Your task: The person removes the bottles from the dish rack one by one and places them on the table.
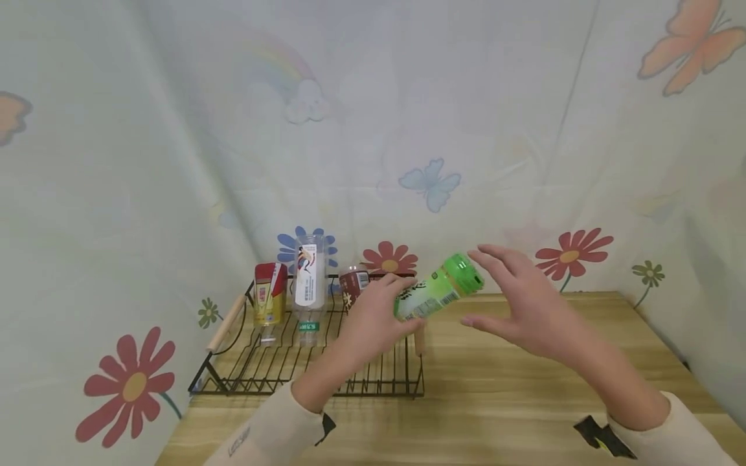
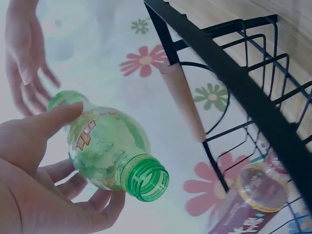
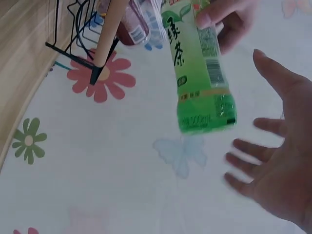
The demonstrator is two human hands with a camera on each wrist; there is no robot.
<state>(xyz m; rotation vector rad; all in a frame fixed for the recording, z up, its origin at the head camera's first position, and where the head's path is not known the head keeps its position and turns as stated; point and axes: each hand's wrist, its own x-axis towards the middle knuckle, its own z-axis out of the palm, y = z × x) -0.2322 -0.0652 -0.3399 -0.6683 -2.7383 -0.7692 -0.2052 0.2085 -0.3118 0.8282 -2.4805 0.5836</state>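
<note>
My left hand (image 1: 375, 310) grips a green tea bottle (image 1: 434, 294) round its upper part, thumb on one side and fingers on the other. The bottle tilts in the air, its base up and to the right. In the left wrist view its threaded mouth (image 2: 148, 180) has no cap, and the green plastic looks see-through. Chinese lettering and a barcode show on the label (image 3: 195, 53) in the right wrist view. My right hand (image 1: 527, 301) hovers just beyond the bottle's base, fingers spread and thumb apart, with a gap between hand and bottle.
A black wire rack (image 1: 268, 391) with wooden handles (image 1: 227, 323) stands at the left of the wooden table (image 1: 501, 388). On it are a red-and-yellow bottle (image 1: 269, 298), a clear bottle (image 1: 310, 278) and a dark red-brown bottle (image 1: 352, 281). A patterned curtain (image 1: 361, 149) hangs behind.
</note>
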